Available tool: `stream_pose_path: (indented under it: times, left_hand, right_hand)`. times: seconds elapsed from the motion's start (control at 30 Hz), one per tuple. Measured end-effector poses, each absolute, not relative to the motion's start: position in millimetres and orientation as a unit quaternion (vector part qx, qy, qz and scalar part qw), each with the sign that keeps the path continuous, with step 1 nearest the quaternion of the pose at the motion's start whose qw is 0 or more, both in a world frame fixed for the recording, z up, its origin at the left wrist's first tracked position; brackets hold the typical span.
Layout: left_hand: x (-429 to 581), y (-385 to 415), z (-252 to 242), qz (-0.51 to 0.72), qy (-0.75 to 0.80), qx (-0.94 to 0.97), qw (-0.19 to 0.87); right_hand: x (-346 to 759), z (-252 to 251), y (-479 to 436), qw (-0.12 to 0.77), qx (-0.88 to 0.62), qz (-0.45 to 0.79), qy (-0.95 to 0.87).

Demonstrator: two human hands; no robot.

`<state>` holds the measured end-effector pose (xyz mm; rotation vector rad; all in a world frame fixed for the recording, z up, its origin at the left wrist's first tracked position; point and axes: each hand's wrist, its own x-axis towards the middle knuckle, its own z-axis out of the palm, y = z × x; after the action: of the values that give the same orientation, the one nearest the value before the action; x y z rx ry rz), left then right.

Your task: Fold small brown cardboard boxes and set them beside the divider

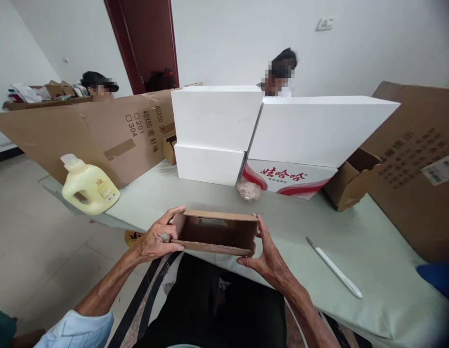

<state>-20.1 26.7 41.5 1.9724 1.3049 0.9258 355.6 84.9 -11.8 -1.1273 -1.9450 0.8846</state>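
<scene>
Between my two hands is a small brown cardboard box (217,249), its open side facing up and its inside showing bare. It sits at the near edge of the table. My left hand (161,237) grips the left end, thumb along the near wall and fingers at the far corner. At the right end my right hand (266,253) holds the box the same way, with its thumb low at the near corner. To the right of that hand, a white-handled scalpel-like knife (335,268) lies on the cloth.
The table (166,193) has a pale green cover. A yellow jug (90,186) stands left. White boxes (217,118), a red-printed box (288,179) and a clear plastic bundle (249,190) are ahead. Cardboard panels (101,140) flank the sides; a brown carton (350,186) sits right. Two people are beyond.
</scene>
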Motion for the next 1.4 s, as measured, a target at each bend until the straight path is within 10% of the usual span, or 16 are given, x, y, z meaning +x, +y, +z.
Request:
stream_pose_path:
  times: [0.6,0.87,1.1,1.4]
  left_hand:
    - [-34.4,54.7,37.2,0.274,0.431,0.836,0.202]
    - [-26.8,33.9,2.5,0.305,0.426,0.852,-0.009]
    - [-11.3,20.9,14.6,0.203,0.337,0.906,-0.156]
    - [-14.9,25.8,29.4,0.239,0.343,0.908,-0.028]
  right_hand:
    - [356.3,-5.6,96.8,0.367,-0.382,0.318,-0.786]
    - [367.4,32.0,117.9,0.435,-0.441,0.486,-0.616]
    - [369.9,52.0,152.1,0.274,-0.471,0.736,-0.401]
    - [363.0,10.5,143.6,0.056,-0.449,0.789,-0.414]
